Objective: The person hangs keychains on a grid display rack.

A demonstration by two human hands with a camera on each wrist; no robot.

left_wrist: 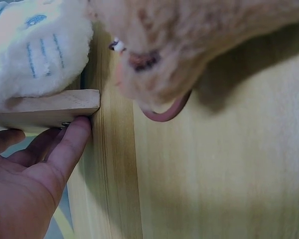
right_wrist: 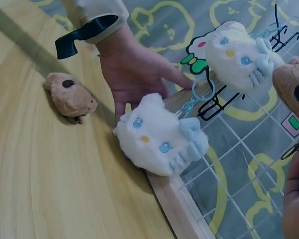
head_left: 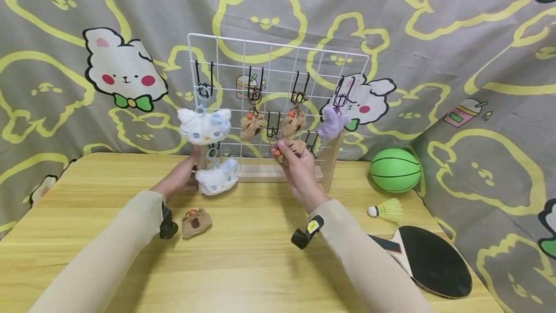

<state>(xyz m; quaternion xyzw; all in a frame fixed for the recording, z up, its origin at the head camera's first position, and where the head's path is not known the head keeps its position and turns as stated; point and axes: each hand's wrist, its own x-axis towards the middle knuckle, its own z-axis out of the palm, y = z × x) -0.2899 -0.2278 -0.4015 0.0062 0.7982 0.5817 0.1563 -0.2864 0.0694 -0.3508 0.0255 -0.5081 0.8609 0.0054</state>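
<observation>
My right hand (head_left: 301, 175) pinches a brown plush keychain (head_left: 297, 147) with an orange ball between thumb and fingers, in front of the lower hooks of a white wire grid rack (head_left: 278, 45). At the rack's lower left, my left hand (head_left: 179, 176) touches the wooden stand (left_wrist: 55, 104) with outstretched fingertips. Beside it hangs a white plush cat keychain (head_left: 217, 177) with a blue bow; another white cat keychain (head_left: 204, 127) hangs above. Another brown plush keychain (head_left: 196, 223) lies on the table, close under the left wrist.
Two brown plush keychains (head_left: 253, 124) and a purple plush keychain (head_left: 333, 122) hang on the upper row. An unused black hook (head_left: 272, 124) sits mid-grid. A green ball (head_left: 396, 170), a shuttlecock (head_left: 386, 210) and a table tennis bat (head_left: 438, 261) occupy the table's right side.
</observation>
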